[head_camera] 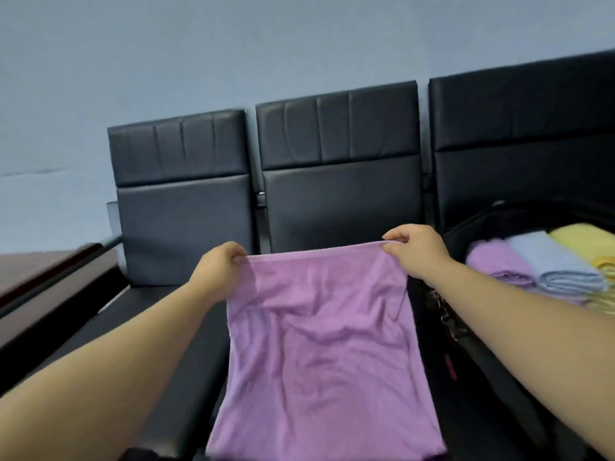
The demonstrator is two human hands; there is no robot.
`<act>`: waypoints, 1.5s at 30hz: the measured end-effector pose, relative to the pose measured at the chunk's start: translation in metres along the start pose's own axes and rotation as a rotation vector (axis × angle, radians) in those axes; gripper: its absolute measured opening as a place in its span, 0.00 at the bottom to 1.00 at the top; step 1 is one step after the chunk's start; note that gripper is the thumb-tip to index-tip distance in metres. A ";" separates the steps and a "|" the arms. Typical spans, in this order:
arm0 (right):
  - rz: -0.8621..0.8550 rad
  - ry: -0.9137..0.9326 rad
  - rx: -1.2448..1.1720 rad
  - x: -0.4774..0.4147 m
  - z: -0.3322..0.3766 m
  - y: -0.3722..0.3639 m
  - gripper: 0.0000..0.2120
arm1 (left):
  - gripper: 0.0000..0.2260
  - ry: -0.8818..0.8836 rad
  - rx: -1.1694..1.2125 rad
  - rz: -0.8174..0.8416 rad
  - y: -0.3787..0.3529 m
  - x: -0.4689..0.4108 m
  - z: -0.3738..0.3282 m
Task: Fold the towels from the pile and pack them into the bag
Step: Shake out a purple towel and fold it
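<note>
Black padded seats form the bench (339,201) against a blue-grey wall (233,44), with a brown ledge (40,267) at its left end. I hold the purple towel (319,344) over the middle seat, left hand (218,267) pinched on its top left corner and right hand (416,251) pinched on its top right corner, so that the cloth hangs flat and its edges can be squared for, I judge, the first fold. At the right end the open black bag (482,216) holds folded towels (559,264) in purple, blue and yellow side by side, near enough for packing; the pile is out of view.
</note>
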State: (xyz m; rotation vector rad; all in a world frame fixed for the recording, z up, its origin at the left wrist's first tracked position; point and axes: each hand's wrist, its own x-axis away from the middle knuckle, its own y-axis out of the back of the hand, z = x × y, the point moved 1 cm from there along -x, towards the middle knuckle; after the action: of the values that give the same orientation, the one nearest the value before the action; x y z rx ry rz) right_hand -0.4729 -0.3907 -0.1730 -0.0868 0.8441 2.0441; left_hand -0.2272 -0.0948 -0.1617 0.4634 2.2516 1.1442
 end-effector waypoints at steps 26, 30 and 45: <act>0.639 -0.177 0.307 0.090 -0.045 0.032 0.09 | 0.08 0.230 0.334 0.731 -0.008 0.098 0.026; 0.578 -0.184 0.307 0.088 -0.055 0.014 0.09 | 0.08 0.256 0.335 0.645 -0.025 0.089 0.036; 0.646 0.051 0.570 0.067 -0.080 -0.067 0.15 | 0.16 -0.121 0.008 0.529 -0.122 0.097 0.001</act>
State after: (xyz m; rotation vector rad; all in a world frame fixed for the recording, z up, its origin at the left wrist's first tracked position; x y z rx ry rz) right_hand -0.4817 -0.3663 -0.2943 0.5117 1.6087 2.2857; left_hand -0.3083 -0.1121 -0.2937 1.1485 2.0842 1.3124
